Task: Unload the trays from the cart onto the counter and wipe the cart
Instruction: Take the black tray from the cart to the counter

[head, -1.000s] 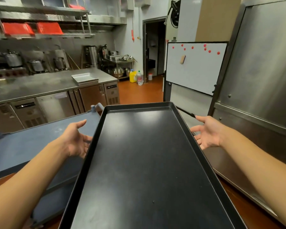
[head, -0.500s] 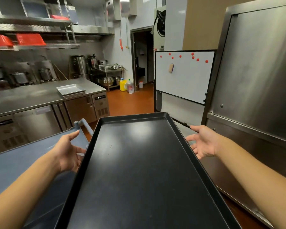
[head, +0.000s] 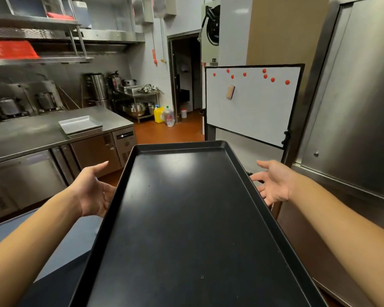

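A long black tray [head: 193, 218] is held level in front of me, above the floor, its far end pointing at the doorway. My left hand [head: 93, 191] supports its left rim, fingers reaching under the edge and thumb sticking up free. My right hand [head: 273, 182] does the same on the right rim. The blue cart [head: 60, 244] lies low at the left, partly hidden by the tray and my left arm. The steel counter [head: 31, 131] stands beyond it, with a stack of silver trays [head: 80, 125] near its right end.
A whiteboard [head: 253, 107] with red magnets stands straight ahead on the right. A tall steel cabinet [head: 353, 107] fills the right side. Orange floor [head: 171, 134] runs toward a dark doorway [head: 186, 80]. Pots and shelves line the back wall.
The view has swung right and the tray has moved with it. Less of the blue cart shows and the counter sits further left. Both hands keep their hold on the rims.
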